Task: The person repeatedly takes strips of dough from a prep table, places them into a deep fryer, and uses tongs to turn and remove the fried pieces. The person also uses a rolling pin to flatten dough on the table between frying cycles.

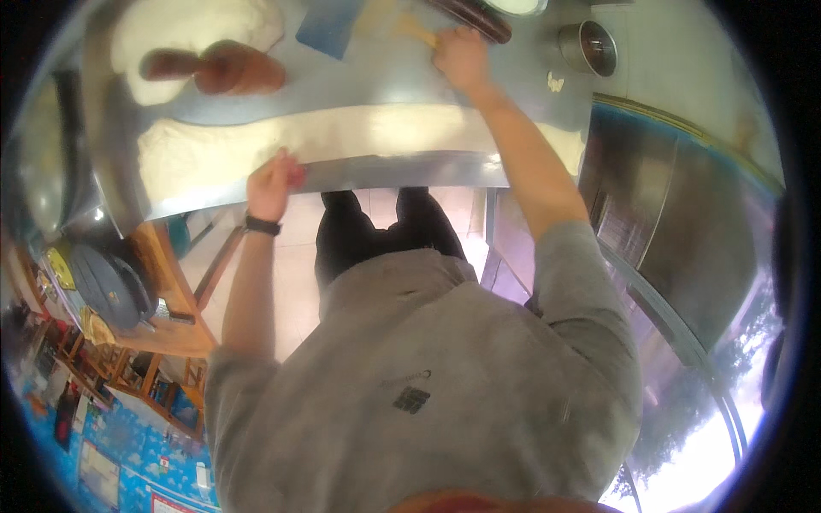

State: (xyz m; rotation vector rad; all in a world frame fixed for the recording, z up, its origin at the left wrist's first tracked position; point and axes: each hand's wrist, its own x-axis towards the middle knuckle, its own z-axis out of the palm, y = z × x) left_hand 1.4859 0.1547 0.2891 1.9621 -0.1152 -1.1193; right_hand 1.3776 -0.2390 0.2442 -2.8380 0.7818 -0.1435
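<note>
A long flat strip of pale dough (359, 130) lies along the near edge of the metal worktop (376, 84). My right hand (463, 60) reaches over it to the far side, closed round a yellowish handle (417, 31). That tool's far end is smeared by motion, so its kind is unclear. At the strip's near edge, left of centre, is my left hand (271, 184), fingers drawn together. Something reddish shows at its fingertips; whether it is a held thing or the fingers themselves I cannot make out. A flat blue scraper-like piece (329, 26) lies left of the tool.
A brown rolling pin (239, 68) rests by a large dough mass (192, 24) at the far left. Farther right are a dark rod (475, 17), a white bowl (517, 5), a metal pot (588, 49) and a dough scrap (555, 82). A wooden table (184, 299) stands lower left.
</note>
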